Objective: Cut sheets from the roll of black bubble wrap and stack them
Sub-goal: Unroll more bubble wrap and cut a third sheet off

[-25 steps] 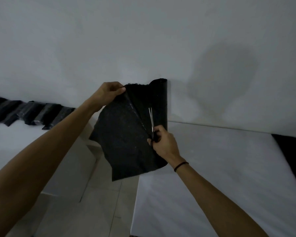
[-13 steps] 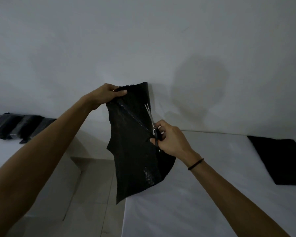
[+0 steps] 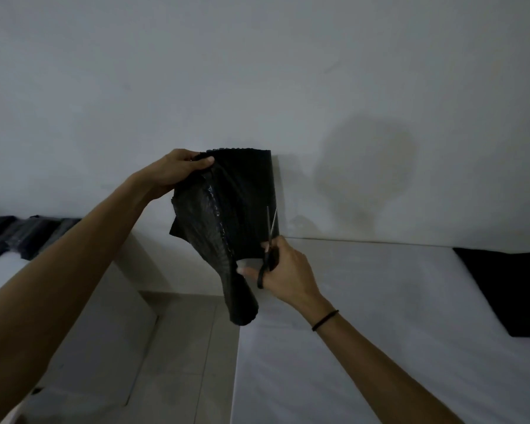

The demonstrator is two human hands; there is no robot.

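Left hand (image 3: 178, 171) pinches the loose sheet (image 3: 208, 234) at its top; right hand (image 3: 285, 270) grips scissors (image 3: 270, 237) just right, blades up along the upright roll (image 3: 254, 185).

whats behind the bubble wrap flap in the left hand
The upright black roll, in front of the white wall. The flap covers the roll's left side, and the right hand with scissors hides its base.

My bubble wrap (image 3: 227, 215) is black, patterned with rows of small glossy bubbles, and my scissors (image 3: 270, 246) have black handles and silvery blades. The band (image 3: 325, 320) on my right wrist is black too. The bench (image 3: 380, 332) is plain white, the stack of sheets (image 3: 508, 289) by its right edge flat black, and the wall (image 3: 257, 71) pale grey.
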